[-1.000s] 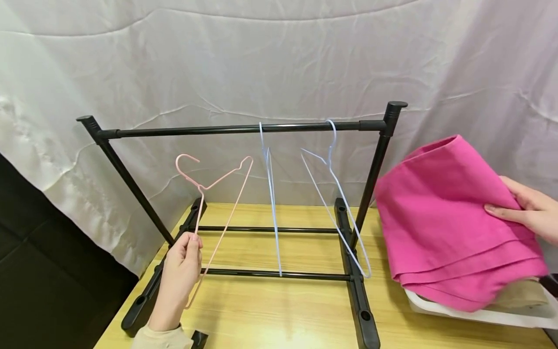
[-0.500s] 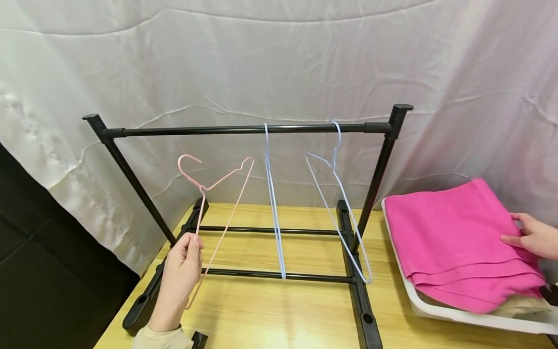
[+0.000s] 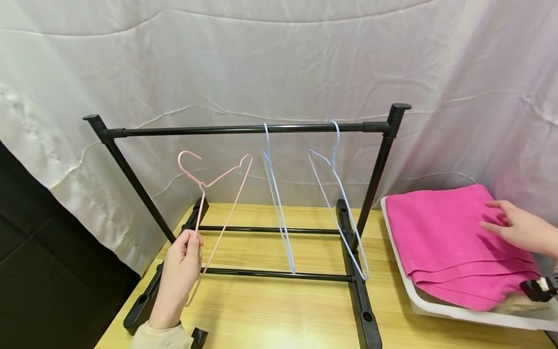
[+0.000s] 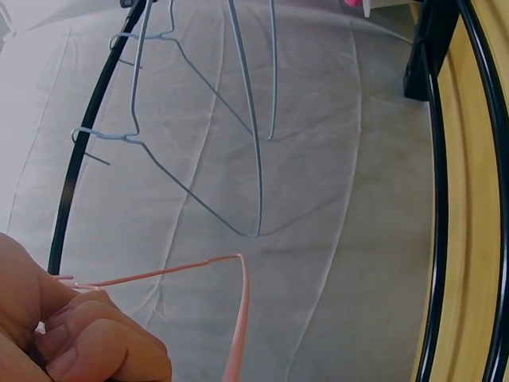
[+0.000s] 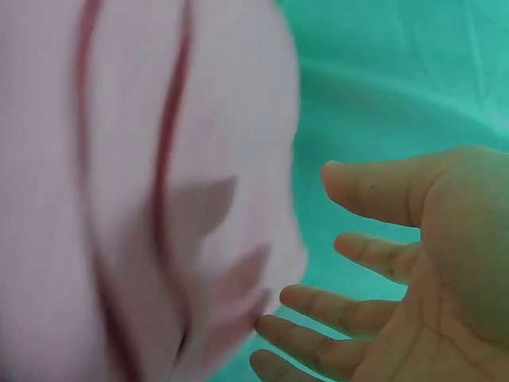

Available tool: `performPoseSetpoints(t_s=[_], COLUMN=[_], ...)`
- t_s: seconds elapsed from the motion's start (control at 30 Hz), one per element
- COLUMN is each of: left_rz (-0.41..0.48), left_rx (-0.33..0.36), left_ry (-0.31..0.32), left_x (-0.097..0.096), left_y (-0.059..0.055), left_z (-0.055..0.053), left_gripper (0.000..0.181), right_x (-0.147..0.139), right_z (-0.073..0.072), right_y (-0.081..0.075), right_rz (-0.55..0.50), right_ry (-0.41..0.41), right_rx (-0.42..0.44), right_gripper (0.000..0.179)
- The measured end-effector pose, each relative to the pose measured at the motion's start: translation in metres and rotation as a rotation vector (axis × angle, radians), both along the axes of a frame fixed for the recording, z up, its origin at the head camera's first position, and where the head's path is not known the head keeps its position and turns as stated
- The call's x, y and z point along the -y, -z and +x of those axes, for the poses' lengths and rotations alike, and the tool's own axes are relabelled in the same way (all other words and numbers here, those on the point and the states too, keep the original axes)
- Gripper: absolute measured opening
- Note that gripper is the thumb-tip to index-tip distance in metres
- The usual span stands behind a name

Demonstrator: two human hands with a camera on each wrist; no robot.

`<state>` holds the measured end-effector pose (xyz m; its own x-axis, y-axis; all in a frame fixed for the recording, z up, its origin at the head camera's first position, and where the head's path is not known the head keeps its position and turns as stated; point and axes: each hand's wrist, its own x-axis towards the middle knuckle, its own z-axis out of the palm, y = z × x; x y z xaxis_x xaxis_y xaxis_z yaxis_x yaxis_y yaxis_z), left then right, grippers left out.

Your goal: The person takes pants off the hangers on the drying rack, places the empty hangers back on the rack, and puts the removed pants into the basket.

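Note:
My left hand (image 3: 179, 271) grips a pink clothes hanger (image 3: 226, 224) by its side, in front of the rack's left part. In the left wrist view the fingers curl round the thin pink wire. At the right, my right hand (image 3: 520, 228) hovers just over a folded pink cloth (image 3: 440, 232) with its fingers spread. The right wrist view shows that hand (image 5: 398, 286) holding nothing, its fingers apart, and the cloth (image 5: 231, 103) looking pale. The cloth lies on top of a white basket (image 3: 418, 303).
A black rack (image 3: 209, 130) stands on the wooden table (image 3: 261, 310). Two blue hangers, a middle one (image 3: 279, 208) and a right one (image 3: 344, 203), hang from its bar. Beige cloth (image 3: 516, 303) shows under the pink one. A pale curtain (image 3: 279, 63) hangs behind.
The right hand has lowered the pink cloth onto the basket and let go of it, then moved slightly up and left. The left hand still holds the pink hanger. The middle blue hanger has swung.

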<state>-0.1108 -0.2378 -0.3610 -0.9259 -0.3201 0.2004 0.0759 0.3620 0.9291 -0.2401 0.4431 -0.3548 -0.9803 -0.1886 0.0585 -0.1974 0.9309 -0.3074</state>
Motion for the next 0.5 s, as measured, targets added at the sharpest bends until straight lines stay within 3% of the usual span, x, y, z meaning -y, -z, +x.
performPoseSetpoints(t_s=[0.2,0.5], left_rz=[-0.039,-0.112], left_rx=[-0.033,-0.046], left_ry=[-0.015,-0.054], left_x=[0.002,0.003], left_y=[-0.007,-0.024], left_z=[-0.001,-0.002], left_gripper=[0.028,0.028], right_x=[0.047,0.118], right_z=[0.003,0.006], right_y=[-0.016,-0.026], right_rz=[-0.126,-0.310], right_ry=[-0.046,-0.193], right_rx=[-0.030,-0.131], right_gripper=[0.065,0.059])
